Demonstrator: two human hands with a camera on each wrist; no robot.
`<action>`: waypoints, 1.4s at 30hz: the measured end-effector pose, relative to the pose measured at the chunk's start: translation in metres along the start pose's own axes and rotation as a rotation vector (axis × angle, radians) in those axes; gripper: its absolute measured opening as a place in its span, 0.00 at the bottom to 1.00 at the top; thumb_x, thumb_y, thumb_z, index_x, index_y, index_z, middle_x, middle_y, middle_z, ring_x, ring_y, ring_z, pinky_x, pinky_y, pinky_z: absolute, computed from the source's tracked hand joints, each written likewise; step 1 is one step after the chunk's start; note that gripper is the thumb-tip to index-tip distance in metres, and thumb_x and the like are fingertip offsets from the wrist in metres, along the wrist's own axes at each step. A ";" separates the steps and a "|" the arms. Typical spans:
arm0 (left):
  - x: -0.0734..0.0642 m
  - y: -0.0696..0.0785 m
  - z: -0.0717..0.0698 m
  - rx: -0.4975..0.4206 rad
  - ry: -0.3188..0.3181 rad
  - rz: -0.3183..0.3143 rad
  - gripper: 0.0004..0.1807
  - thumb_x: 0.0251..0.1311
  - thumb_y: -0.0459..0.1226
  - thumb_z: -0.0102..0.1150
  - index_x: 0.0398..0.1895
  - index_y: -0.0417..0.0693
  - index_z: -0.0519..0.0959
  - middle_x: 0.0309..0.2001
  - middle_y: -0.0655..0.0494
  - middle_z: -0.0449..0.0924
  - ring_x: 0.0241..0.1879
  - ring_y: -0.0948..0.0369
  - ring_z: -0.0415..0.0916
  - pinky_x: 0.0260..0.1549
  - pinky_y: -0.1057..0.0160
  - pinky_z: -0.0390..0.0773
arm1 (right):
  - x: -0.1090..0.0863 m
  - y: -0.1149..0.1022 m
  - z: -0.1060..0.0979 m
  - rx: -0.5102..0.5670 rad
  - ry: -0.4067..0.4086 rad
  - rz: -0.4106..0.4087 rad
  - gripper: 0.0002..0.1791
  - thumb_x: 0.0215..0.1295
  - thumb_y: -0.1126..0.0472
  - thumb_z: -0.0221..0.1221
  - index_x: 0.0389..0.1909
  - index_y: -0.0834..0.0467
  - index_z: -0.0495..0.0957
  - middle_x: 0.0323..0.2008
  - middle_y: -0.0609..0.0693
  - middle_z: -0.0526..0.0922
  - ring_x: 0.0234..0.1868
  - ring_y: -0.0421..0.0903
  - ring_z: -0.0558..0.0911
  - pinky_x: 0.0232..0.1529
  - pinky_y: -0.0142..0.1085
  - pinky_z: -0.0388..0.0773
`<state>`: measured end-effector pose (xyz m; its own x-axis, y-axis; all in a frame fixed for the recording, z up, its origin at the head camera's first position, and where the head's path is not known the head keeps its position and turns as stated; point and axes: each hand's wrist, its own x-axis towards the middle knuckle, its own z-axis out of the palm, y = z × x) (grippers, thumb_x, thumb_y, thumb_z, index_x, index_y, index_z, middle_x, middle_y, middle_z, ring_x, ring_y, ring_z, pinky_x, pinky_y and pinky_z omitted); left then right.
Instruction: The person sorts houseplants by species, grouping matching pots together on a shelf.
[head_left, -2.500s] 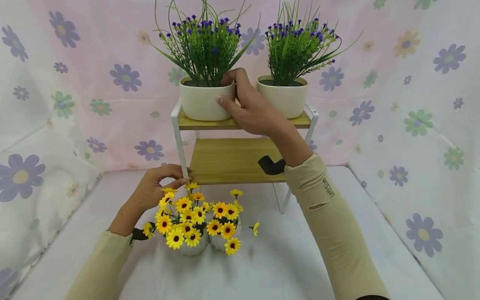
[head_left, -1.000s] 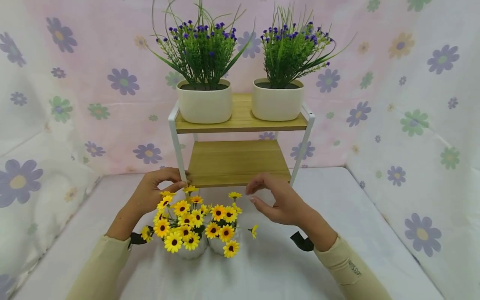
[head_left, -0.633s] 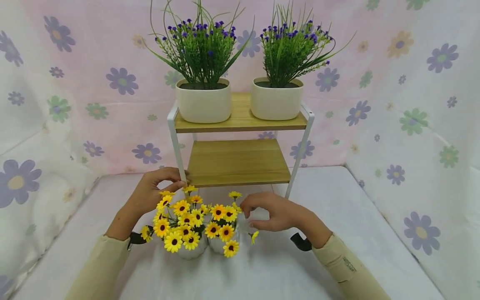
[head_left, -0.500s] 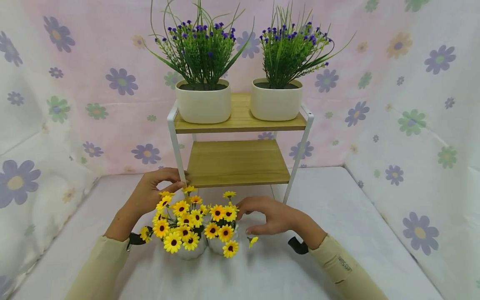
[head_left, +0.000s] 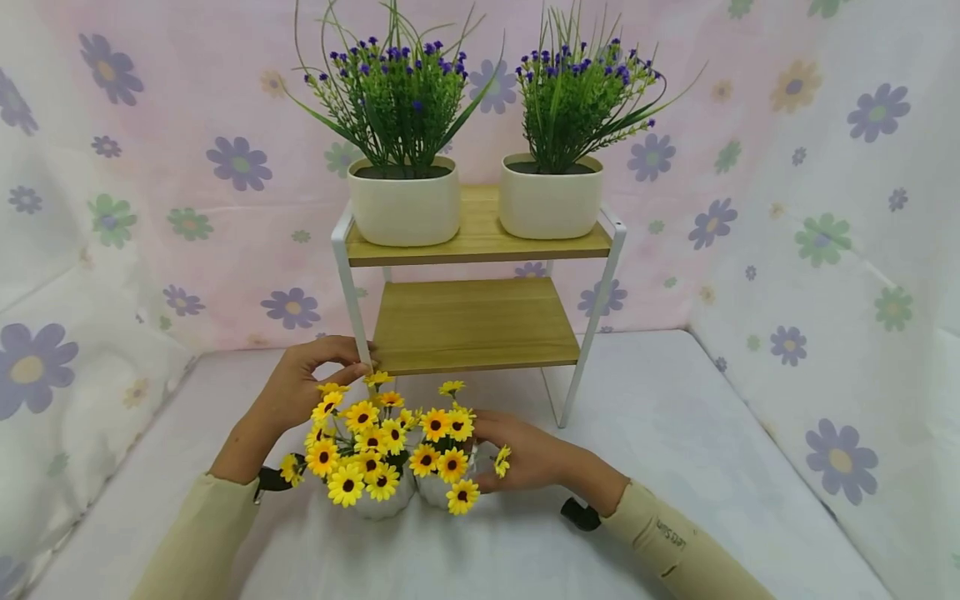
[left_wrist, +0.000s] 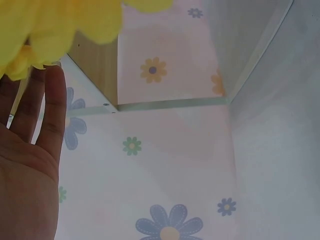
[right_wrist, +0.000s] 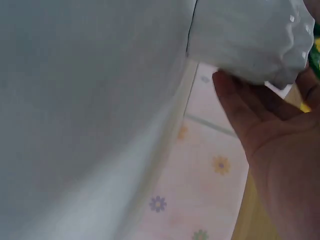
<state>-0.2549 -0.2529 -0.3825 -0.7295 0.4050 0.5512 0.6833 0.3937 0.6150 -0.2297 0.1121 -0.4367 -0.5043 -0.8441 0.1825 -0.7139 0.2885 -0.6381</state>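
Right grip (head_left: pixel 525 456): my fingers and thumb clamped round the right-hand white pot (head_left: pixel 437 493). It stands upright on the surface (head_left: pixel 637 542), long axis vertical, its yellow flowers (head_left: pixel 452 465) pointing up. Left edge: just beside the other white pot (head_left: pixel 384 502), contact unclear. Right: surface runs on past my wrist. Left grip (head_left: pixel 300 382) pinches the shelf leg (head_left: pixel 350 292). Lower board (head_left: pixel 476 325): front edge behind the flowers. Above: two planters (head_left: pixel 405 210), side by side, apart.

Looks like you're in a little staged booth (head_left: pixel 795 287). Floral-print sheeting (head_left: pixel 225 271) walls your white tabletop (head_left: pixel 675 417) on three sides.
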 end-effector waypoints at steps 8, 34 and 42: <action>0.000 0.000 -0.001 -0.009 0.001 -0.013 0.13 0.67 0.27 0.68 0.42 0.58 0.89 0.52 0.59 0.88 0.58 0.64 0.82 0.57 0.70 0.78 | 0.002 -0.008 0.015 -0.059 0.089 0.092 0.35 0.58 0.54 0.79 0.66 0.48 0.76 0.52 0.38 0.79 0.51 0.35 0.77 0.58 0.36 0.78; 0.001 0.001 -0.001 -0.005 0.012 -0.019 0.13 0.66 0.27 0.69 0.41 0.57 0.89 0.52 0.59 0.89 0.58 0.65 0.82 0.57 0.70 0.77 | 0.002 -0.023 0.000 0.047 0.266 -0.016 0.32 0.56 0.48 0.80 0.62 0.45 0.80 0.51 0.36 0.83 0.50 0.38 0.81 0.56 0.42 0.82; -0.001 0.000 0.000 0.006 0.013 -0.045 0.11 0.68 0.28 0.68 0.40 0.56 0.89 0.52 0.58 0.88 0.58 0.65 0.81 0.58 0.69 0.77 | -0.003 -0.037 -0.029 0.133 0.387 -0.163 0.39 0.55 0.54 0.82 0.68 0.52 0.77 0.61 0.45 0.85 0.62 0.46 0.84 0.64 0.47 0.81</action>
<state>-0.2543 -0.2537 -0.3832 -0.7595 0.3759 0.5309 0.6502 0.4160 0.6357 -0.2160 0.1172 -0.3917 -0.5532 -0.6347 0.5396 -0.7431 0.0832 -0.6640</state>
